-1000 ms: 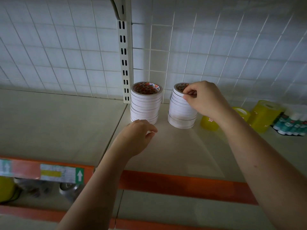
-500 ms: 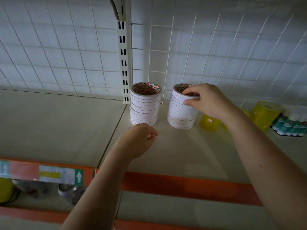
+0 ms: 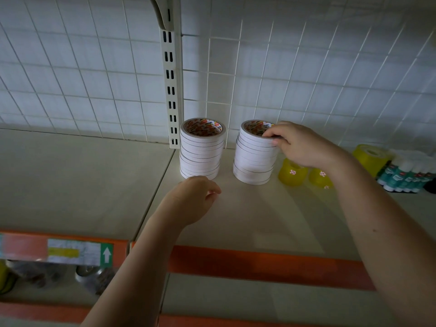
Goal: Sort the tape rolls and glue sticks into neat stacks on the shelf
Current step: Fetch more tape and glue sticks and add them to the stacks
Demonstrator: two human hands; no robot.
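Your right hand (image 3: 304, 147) was on top of the right stack of white tape rolls (image 3: 254, 156). Your fingers (image 3: 271, 134) and thumb curled over the rim of the top roll and pinched it. That stack leaned a little and its rolls did not line up well. The left stack of white tape rolls (image 3: 201, 149) stood just beside it, near the white slotted post (image 3: 171, 90), and the two stacks did not touch. Your left hand (image 3: 193, 199) hung just in front of the left stack with its fingers loosely curled, holding nothing. Both stacks stood on the shelf (image 3: 82, 180). Past your right hand lay yellow tape rolls (image 3: 292, 173), and farther right a row of glue sticks (image 3: 405, 178) lay on the same shelf.
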